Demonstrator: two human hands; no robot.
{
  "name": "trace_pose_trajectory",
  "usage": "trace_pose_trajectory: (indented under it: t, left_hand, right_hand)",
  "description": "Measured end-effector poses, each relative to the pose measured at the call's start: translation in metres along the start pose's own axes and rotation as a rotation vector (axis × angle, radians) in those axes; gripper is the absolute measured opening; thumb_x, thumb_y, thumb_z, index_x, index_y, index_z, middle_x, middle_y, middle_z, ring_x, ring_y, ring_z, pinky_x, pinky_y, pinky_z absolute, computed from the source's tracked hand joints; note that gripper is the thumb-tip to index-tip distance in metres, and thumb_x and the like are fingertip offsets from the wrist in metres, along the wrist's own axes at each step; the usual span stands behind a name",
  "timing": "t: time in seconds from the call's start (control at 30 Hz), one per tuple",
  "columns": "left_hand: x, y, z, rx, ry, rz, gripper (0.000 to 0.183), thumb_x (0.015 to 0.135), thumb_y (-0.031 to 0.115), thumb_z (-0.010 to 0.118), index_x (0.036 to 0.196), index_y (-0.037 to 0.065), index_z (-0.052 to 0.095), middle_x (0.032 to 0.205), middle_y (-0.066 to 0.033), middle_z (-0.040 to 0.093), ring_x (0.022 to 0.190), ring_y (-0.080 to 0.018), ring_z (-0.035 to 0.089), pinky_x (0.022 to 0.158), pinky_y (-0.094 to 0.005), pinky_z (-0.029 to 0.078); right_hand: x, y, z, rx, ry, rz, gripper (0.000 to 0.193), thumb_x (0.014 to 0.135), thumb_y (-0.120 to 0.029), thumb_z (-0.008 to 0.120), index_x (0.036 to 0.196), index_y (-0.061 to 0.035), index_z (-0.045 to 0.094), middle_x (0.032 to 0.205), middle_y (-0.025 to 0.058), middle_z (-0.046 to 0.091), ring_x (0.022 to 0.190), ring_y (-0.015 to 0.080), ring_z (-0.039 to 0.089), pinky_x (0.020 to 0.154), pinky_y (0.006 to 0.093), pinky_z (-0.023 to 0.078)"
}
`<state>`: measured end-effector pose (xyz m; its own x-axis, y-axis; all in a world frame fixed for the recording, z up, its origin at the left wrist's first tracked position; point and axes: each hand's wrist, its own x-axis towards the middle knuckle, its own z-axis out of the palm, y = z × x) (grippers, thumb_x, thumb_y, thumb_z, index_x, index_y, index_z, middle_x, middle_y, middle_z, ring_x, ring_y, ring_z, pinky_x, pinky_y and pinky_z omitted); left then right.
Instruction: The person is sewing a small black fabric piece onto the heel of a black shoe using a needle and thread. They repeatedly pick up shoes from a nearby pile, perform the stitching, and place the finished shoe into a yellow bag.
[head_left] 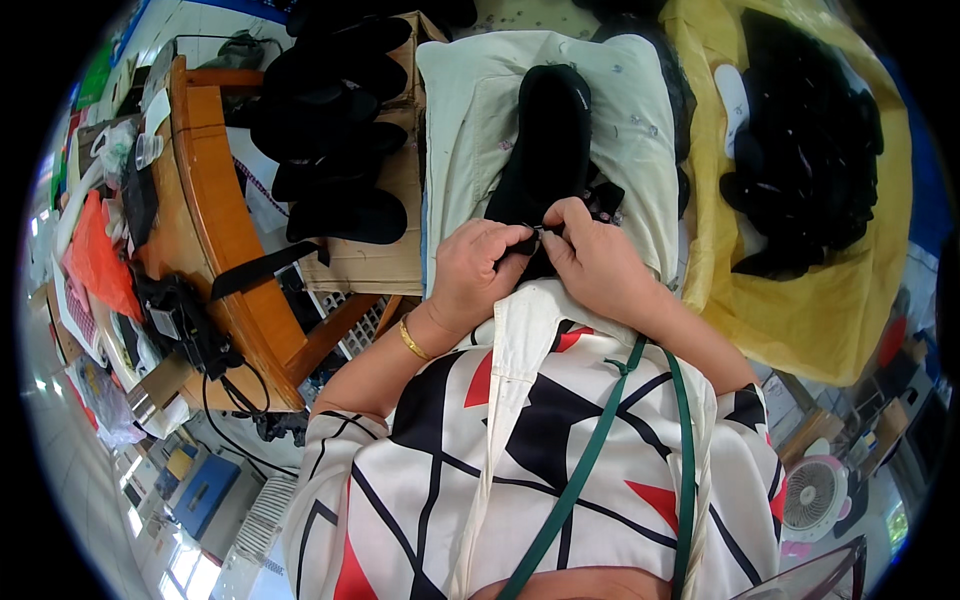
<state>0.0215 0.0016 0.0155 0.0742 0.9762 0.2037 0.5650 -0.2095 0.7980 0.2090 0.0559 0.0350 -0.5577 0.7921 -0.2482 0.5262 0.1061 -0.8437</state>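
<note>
A black cloth shoe (552,130) lies on the pale cloth over my lap, its near end under my fingers. My left hand (478,262) is closed, thumb and fingers pinching black fabric at that near end. My right hand (600,258) is closed too, its thumb and forefinger pressed together right beside the left fingertips. A tiny light-coloured bit shows between the two hands, too small to name. Dark patterned fabric (604,200) sticks out beside the shoe, just beyond my right hand. The part between my fingers is mostly hidden.
Several black shoes (350,215) are piled on a cardboard box (395,262) at the left, next to a wooden table (222,170) with a black strap (262,270). At the right, a yellow bag (800,325) holds black pieces and a white insole (732,100). A fan (815,492) stands lower right.
</note>
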Motion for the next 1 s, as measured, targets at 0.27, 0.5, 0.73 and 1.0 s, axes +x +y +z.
trace_pose_trajectory:
  t: [0.27,0.5,0.73,1.0]
  left_hand:
    - [0.004,-0.004,0.001,0.002,-0.079,0.081,0.032,0.068,-0.002,0.073,0.099,0.007,0.068,0.086,-0.0088,0.067,0.076,-0.0294,0.063,0.067,-0.038,0.052]
    - [0.008,-0.017,-0.007,0.14,-0.007,0.229,0.038,0.065,0.002,0.073,0.102,0.012,0.07,0.087,-0.0045,0.065,0.076,-0.0253,0.063,0.06,-0.0355,0.052]
    - [0.0,-0.034,0.015,0.119,-0.145,0.259,0.02,0.08,0.014,0.062,0.1,0.014,0.066,0.094,-0.0076,0.062,0.084,-0.0297,0.061,0.068,-0.0396,0.051]
    - [-0.01,-0.024,0.006,0.033,-0.075,0.226,0.02,0.075,0.008,0.07,0.094,0.008,0.069,0.088,-0.0075,0.064,0.085,-0.0278,0.062,0.07,-0.039,0.053]
  right_hand:
    - [0.017,-0.002,-0.015,0.194,-0.144,0.142,0.014,0.096,-0.013,0.059,0.103,-0.0011,0.055,0.077,0.0186,0.064,0.07,0.0335,0.063,0.064,0.039,0.049]
    - [0.06,-0.01,-0.034,-0.075,-0.128,-0.309,0.017,0.089,-0.021,0.063,0.083,-0.0051,0.064,0.082,0.0142,0.062,0.076,0.0368,0.062,0.068,0.0451,0.05]
    - [0.053,0.007,-0.025,-0.186,-0.11,-0.463,0.006,0.085,-0.008,0.064,0.082,-0.0047,0.06,0.079,0.0159,0.058,0.073,0.038,0.06,0.063,0.0461,0.05]
    - [0.045,-0.008,-0.002,-0.126,0.015,-0.562,0.008,0.086,-0.003,0.063,0.081,-0.0027,0.057,0.073,0.0169,0.054,0.069,0.0392,0.056,0.057,0.0474,0.044]
